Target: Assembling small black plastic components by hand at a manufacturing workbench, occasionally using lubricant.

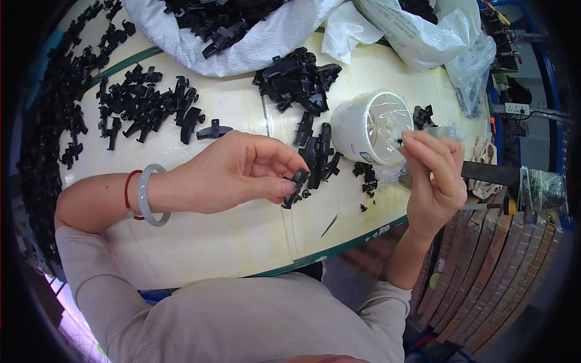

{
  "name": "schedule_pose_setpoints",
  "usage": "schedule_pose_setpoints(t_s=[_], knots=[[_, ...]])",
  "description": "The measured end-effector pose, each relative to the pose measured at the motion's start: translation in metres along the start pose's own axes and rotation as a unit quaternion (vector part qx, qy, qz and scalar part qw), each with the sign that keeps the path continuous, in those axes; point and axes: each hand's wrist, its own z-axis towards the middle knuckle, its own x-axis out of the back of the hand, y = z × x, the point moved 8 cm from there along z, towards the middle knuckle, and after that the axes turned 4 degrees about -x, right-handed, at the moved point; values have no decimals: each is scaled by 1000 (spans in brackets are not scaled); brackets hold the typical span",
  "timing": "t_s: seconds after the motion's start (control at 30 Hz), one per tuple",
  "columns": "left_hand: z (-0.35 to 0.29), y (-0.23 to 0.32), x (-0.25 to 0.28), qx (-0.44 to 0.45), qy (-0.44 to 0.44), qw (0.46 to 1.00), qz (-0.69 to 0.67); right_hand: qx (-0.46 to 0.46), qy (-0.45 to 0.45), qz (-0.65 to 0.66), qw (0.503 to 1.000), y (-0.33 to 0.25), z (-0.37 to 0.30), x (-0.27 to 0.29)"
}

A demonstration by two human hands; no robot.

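My left hand [239, 172] is closed on a black plastic part [298, 181], its thumb and fingertips gripping the piece above the table. To the right, my right hand [437, 175] is raised beside a white tub [354, 130]. Its fingertips pinch a small black piece [399, 141], mostly hidden, in front of the clear plastic film at the tub's mouth. Several larger black plastic parts [311, 154] lie between the left hand and the tub. Below the tub sits a little heap of tiny black pieces [365, 176].
A white woven sack [236, 63] of black parts stands at the back, near a loose pile [298, 78]. More black parts [145, 100] spread over the left side of the table [212, 254]. A thin sliver [329, 225] lies near its green front edge. Stacked boards [490, 272] stand at the right.
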Motion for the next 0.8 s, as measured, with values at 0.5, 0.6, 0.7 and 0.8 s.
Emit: schedule_pose_setpoints(t_s=[0.5,0.6,0.7,0.8], knots=[[-3,-14,-13,39,-32,994,-98,-85,-14,252,964,-37,-53,-46],[-2,-17,-13,37,-39,994,-92,-78,-19,240,967,-37,-53,-48],[-2,-16,-13,39,-42,993,-103,-74,-24,230,970,-38,-52,-49],[-3,-16,-13,40,-36,993,-109,-53,-28,228,972,-39,-53,-51]])
